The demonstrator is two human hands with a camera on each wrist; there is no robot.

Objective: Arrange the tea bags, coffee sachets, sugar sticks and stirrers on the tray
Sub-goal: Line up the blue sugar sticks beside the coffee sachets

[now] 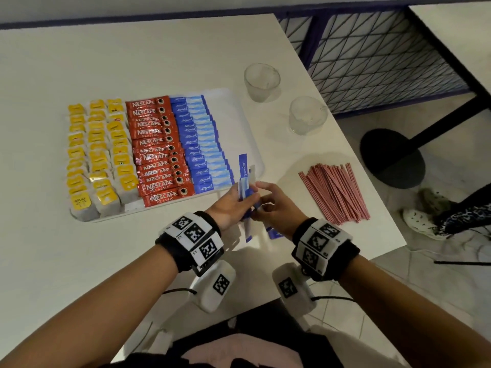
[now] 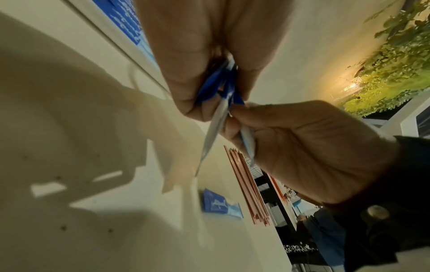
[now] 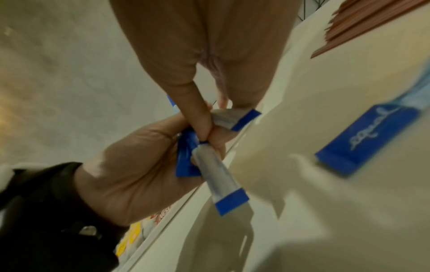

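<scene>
Left hand [image 1: 230, 202] clamps a sugar-stick bundle [image 1: 245, 181] just off the tray [image 1: 249, 144] corner | right hand [image 1: 273, 205] pinches one stick from it | risk: loose sticks slip, knocking tray rows askew | stirrers [image 1: 335, 191] lie right of tray

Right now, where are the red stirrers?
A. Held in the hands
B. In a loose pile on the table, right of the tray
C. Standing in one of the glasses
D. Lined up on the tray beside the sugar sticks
B: the red stirrers lie in a pile on the bare table, right of the tray; both hands hold only blue sugar sticks.
</scene>
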